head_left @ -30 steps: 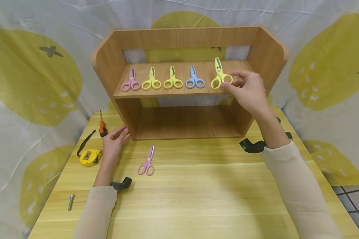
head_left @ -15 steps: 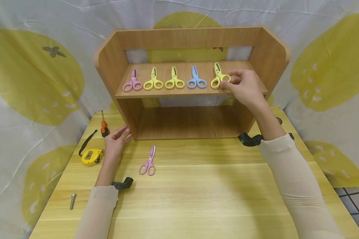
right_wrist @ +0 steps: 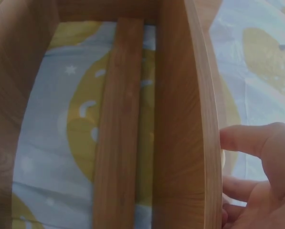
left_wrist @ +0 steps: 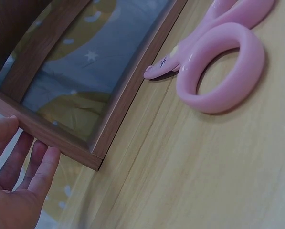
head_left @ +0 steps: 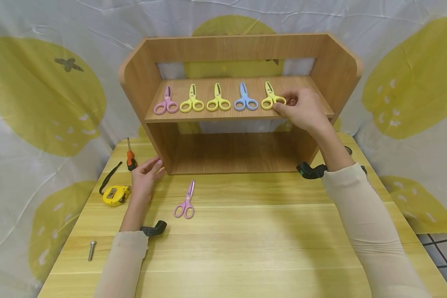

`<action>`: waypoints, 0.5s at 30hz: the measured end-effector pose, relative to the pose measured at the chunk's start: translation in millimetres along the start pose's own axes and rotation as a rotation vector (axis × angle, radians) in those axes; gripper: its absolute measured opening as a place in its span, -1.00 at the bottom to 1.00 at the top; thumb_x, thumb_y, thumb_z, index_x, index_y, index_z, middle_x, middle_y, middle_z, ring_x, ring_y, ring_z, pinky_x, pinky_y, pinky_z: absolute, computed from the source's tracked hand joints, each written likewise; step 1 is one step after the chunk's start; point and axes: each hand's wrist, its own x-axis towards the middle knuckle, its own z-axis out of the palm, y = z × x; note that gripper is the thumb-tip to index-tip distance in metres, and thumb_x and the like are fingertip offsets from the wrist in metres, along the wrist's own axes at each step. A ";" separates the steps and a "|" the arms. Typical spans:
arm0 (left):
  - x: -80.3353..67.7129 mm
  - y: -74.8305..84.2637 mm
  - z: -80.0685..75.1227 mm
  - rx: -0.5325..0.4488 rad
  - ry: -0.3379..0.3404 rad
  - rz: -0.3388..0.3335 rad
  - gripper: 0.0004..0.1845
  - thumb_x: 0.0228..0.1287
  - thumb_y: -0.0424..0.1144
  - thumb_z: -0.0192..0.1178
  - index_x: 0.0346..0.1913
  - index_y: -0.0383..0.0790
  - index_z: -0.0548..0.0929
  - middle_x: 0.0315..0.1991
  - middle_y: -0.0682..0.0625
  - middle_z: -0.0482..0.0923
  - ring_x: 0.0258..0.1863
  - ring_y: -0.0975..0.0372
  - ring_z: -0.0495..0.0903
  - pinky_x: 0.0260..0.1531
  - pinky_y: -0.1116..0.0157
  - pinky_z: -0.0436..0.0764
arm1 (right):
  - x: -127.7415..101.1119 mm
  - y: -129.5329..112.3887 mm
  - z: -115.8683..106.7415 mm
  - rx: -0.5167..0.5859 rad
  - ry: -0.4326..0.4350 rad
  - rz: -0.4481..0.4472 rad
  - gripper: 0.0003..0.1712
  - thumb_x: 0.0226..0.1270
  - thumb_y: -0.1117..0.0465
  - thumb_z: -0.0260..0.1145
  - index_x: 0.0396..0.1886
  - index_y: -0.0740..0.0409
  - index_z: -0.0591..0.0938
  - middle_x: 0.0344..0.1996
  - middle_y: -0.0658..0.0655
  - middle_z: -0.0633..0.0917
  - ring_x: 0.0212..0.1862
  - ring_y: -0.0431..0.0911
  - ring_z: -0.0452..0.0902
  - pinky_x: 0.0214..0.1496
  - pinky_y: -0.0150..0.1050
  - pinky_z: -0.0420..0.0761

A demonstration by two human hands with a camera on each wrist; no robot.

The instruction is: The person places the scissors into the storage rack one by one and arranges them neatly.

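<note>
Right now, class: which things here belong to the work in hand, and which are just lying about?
In hand: right hand pinching the yellow scissors; wooden shelf with four more scissors in a row; pink scissors on the table; left hand resting at the shelf's corner.

Lying about: tape measure; screwdriver; bolt.

The right wrist view's lower right edge cuts off the right hand (right_wrist: 261, 176); the yellow plastic scissors it holds are hidden there.

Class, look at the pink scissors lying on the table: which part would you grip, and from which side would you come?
Probably the handle loops of the pink scissors. They lie flat on the table, loops toward the person, blades toward the shelf. Come from above on the near side; the left hand is nearest.
</note>
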 end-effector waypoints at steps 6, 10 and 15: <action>2.2 -5.1 -0.8 0.019 0.005 0.007 -0.52 0.38 -0.29 0.35 0.29 -0.41 0.61 -0.03 0.12 0.70 -0.03 0.31 0.74 0.16 0.15 0.67 | -0.1 -0.1 0.5 0.001 0.000 -0.014 -0.52 0.42 -0.01 0.39 0.18 0.18 0.69 -0.20 0.09 0.59 -0.18 -0.09 0.40 -0.37 -0.30 0.44; 1.7 -5.4 -1.4 0.028 0.001 0.012 -0.51 0.37 -0.26 0.37 0.30 -0.39 0.61 -0.02 0.11 0.70 -0.02 0.31 0.74 0.17 0.15 0.67 | -0.9 0.2 1.2 0.000 0.011 -0.028 -0.50 0.40 0.01 0.39 0.20 0.20 0.68 -0.16 0.08 0.59 -0.16 -0.10 0.41 -0.32 -0.32 0.44; 1.6 -5.3 -1.7 0.022 -0.001 0.010 -0.51 0.38 -0.27 0.36 0.30 -0.39 0.61 -0.03 0.12 0.71 -0.02 0.31 0.74 0.20 0.13 0.66 | -3.4 1.3 1.7 0.012 0.029 -0.033 -0.46 0.38 0.00 0.41 0.24 0.20 0.67 -0.08 0.12 0.61 -0.10 -0.08 0.43 -0.25 -0.32 0.47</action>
